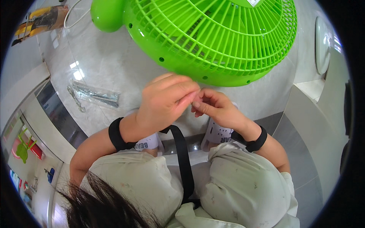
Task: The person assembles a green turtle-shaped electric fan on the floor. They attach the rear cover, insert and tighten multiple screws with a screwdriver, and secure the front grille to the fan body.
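In front of my knees, both hands meet fingertip to fingertip just short of a bright green fan. My left hand is closed, its thumb and fingers pressed together. Bent inward toward it, the fingers of my right hand form a pinch. Anything between the fingertips is too small or too hidden to make out. The fan lies with its round grille facing up, and small dark holes dot its rim. A rounded green part adjoins it at the upper left.
On the tiled floor to the left lie a clear plastic bag with dark contents and a thin metal piece. Yellow-and-black tools and a white cord are at the far left. A pale ledge stands at right.
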`<action>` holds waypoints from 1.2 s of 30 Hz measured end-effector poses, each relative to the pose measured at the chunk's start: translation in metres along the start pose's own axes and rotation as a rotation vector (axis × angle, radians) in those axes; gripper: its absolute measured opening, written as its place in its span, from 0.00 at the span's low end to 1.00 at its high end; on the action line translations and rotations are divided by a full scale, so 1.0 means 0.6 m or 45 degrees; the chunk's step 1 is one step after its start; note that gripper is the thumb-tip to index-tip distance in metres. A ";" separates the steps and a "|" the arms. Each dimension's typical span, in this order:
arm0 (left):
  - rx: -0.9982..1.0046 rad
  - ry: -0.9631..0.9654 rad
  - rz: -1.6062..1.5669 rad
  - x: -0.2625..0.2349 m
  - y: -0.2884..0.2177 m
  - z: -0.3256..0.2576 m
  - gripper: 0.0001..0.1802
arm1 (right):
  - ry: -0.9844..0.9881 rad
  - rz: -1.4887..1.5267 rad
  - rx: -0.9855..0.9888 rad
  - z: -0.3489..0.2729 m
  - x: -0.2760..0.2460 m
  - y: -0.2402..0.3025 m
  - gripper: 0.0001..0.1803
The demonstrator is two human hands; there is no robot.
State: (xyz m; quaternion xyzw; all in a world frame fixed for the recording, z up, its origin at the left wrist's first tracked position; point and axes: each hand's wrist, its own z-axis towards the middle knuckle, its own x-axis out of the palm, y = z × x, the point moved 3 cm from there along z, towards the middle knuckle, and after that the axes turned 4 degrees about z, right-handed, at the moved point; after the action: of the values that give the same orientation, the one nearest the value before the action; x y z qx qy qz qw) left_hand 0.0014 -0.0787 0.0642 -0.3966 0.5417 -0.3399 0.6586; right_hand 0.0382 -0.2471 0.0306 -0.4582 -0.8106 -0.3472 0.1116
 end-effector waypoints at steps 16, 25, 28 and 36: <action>-0.508 0.194 -0.385 0.031 -0.007 0.000 0.08 | 0.050 0.186 -0.077 -0.009 -0.017 0.005 0.07; -0.490 0.517 -0.450 0.017 -0.022 0.006 0.04 | 0.061 0.363 -0.093 -0.022 -0.007 0.033 0.14; -0.602 0.416 -0.654 0.018 -0.020 0.002 0.04 | 0.100 0.297 -0.118 -0.015 0.003 0.038 0.15; -0.189 0.094 -0.263 -0.021 -0.022 0.010 0.07 | 0.213 0.579 -0.071 0.005 0.040 0.071 0.16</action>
State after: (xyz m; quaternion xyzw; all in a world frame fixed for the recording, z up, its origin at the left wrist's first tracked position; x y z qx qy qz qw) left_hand 0.0046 -0.0728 0.0822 -0.4851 0.5454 -0.3793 0.5687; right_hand 0.0600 -0.2146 0.0599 -0.6014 -0.6647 -0.3722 0.2407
